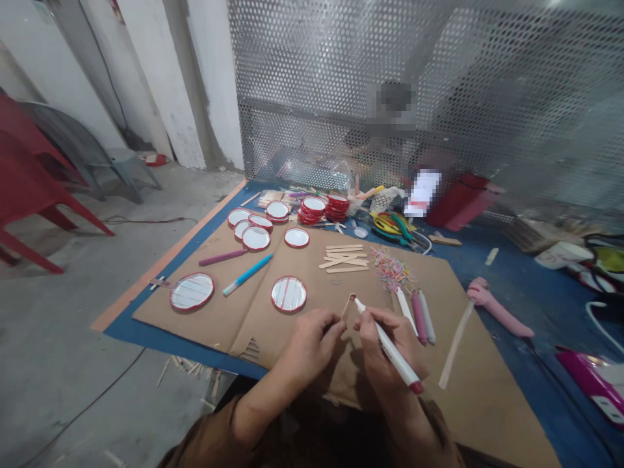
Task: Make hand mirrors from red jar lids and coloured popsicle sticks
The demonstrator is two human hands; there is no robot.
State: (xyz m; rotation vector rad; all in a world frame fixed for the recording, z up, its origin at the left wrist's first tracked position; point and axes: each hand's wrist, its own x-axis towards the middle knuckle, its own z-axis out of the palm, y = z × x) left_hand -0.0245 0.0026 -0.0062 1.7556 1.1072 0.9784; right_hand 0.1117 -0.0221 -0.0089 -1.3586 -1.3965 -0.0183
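Above the near edge of the surface [497, 286], the left hand [314, 335] pinches a craft stick [347, 307] pointing away, its tip just left of the white marker [394, 354] the right hand [408, 341] grips.

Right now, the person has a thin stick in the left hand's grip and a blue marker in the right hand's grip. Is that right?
Not quite: the marker in the right hand's grip is white with a reddish end, not blue, as the head view shows. The thin stick is indeed in the left hand's grip.
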